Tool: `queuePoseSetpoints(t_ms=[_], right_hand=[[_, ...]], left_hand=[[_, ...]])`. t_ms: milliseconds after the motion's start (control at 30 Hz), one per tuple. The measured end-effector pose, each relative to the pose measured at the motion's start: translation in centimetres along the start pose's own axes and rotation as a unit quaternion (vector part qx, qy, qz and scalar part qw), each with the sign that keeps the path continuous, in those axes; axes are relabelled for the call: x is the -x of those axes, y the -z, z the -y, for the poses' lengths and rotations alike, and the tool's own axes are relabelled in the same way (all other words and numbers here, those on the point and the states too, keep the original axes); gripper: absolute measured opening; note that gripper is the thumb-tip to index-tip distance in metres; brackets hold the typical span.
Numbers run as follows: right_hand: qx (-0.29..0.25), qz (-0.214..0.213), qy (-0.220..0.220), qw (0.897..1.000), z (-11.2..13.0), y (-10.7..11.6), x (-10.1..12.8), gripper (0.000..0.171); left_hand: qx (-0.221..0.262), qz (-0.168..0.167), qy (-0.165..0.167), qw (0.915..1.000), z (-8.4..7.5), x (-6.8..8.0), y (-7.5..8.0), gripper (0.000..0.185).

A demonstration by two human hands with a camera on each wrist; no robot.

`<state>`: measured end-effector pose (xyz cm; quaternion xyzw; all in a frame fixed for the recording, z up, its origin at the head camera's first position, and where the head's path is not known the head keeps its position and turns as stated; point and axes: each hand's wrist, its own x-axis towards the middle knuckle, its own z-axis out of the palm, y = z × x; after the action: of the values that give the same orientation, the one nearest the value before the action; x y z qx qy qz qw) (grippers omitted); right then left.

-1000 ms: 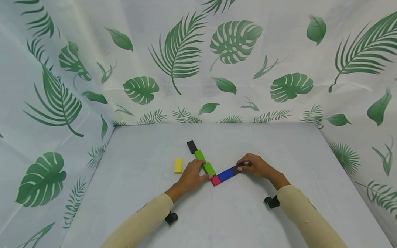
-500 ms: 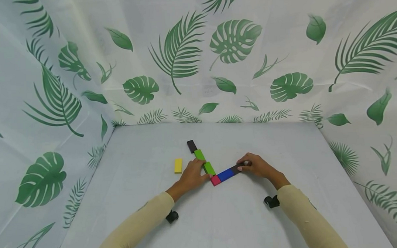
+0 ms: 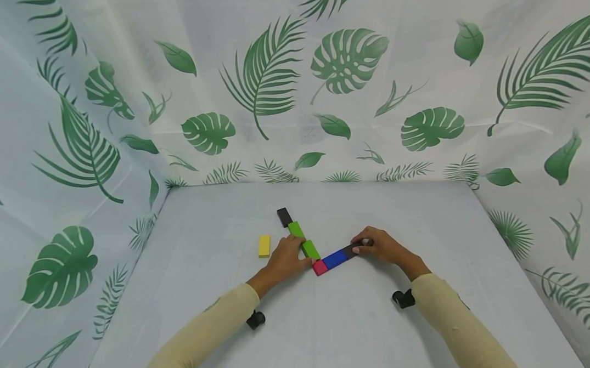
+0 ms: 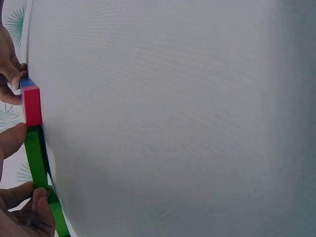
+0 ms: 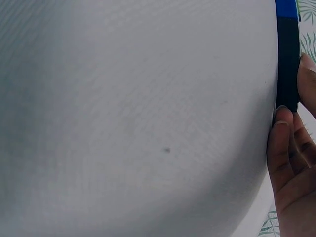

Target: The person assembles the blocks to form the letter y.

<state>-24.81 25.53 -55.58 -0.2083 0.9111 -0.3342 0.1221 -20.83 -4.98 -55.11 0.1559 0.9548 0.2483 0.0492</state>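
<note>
Flat coloured blocks lie in a V on the white table (image 3: pixel 331 325). One arm runs black block (image 3: pixel 284 217), green block (image 3: pixel 295 229), near green block (image 3: pixel 310 250). The other runs red block (image 3: pixel 320 267), blue block (image 3: pixel 335 259), dark block (image 3: pixel 349 251). My left hand (image 3: pixel 290 255) holds the near green block (image 4: pixel 35 158) between thumb and curled fingers, next to the red block (image 4: pixel 31 105). My right hand (image 3: pixel 379 246) pinches the dark block (image 5: pixel 288 64) at its outer end, thumb on one side and a finger on the other.
A yellow block (image 3: pixel 264 245) lies alone just left of my left hand. Leaf-printed cloth (image 3: pixel 271 97) walls the table on the left, back and right. Black wrist cameras (image 3: pixel 255 319) hang under both cream sleeves.
</note>
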Motion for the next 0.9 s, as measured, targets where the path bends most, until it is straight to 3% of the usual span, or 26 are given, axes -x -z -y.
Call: queuePoseSetpoints(t_ms=[500,900], right_hand=[[0.004,0.004,-0.002,1.000,-0.10,-0.12,-0.05,0.028],[0.005,0.002,0.000,1.000,-0.03,-0.06,0.04,0.027]], left_hand=[[0.003,0.008,0.012,0.9999,-0.06,-0.01,-0.20,0.063],[0.005,0.021,0.001,0.9998,0.20,-0.01,-0.21,0.070]])
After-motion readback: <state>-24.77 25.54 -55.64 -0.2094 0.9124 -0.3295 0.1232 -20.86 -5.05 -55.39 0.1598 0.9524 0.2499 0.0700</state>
